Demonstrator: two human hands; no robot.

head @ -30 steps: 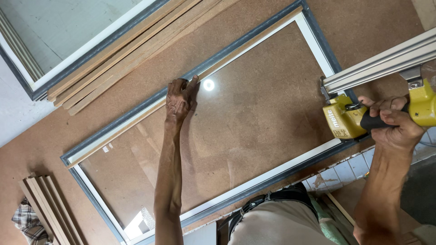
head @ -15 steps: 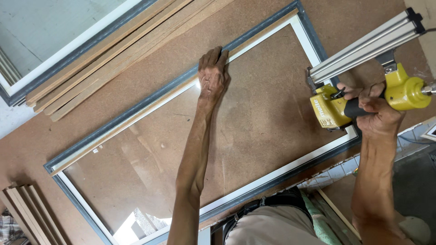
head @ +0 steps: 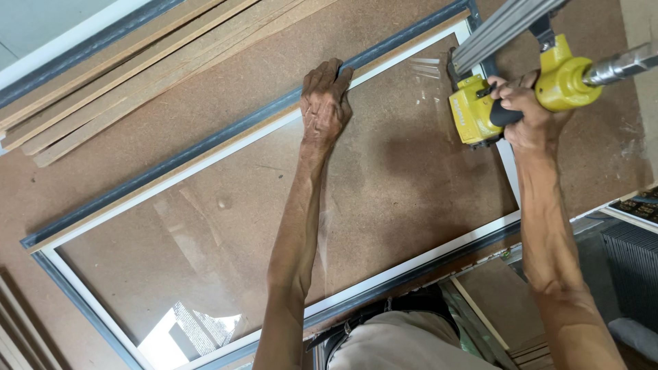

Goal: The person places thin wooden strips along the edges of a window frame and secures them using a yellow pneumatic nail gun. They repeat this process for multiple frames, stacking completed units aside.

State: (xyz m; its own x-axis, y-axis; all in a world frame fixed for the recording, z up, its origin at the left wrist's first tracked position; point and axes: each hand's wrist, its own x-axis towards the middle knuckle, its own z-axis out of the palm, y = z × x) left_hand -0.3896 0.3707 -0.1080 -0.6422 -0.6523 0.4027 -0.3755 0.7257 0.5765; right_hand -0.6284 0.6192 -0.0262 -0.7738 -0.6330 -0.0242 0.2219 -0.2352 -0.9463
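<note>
A glazed frame (head: pixel 171 179) lies flat on the brown tabletop (head: pixel 226 89), its long axis running from the lower left up to the upper right. The left hand (head: pixel 325 103) lies pressed palm-down with the fingers spread, gripping nothing, over a thin wooden strip (head: pixel 205 154) that runs along the frame's far long rail, just where strip and glass meet. The right hand (head: pixel 524 113) is closed tight around the black grip of a yellow nail gun (head: pixel 480 113), whose long silver magazine (head: pixel 504 27) juts up and to the right. The gun's nose sits at the frame's right-hand short end, near the upper right corner, so the tool stands to the right of the pressing hand, with an open stretch of glass between them. The strip's length follows the frame's long rail, so it runs off to the left from the gun's side toward the flat hand and beyond. Spare wooden strips (head: pixel 130 75) lie stacked beyond the frame, parallel to it.
</note>
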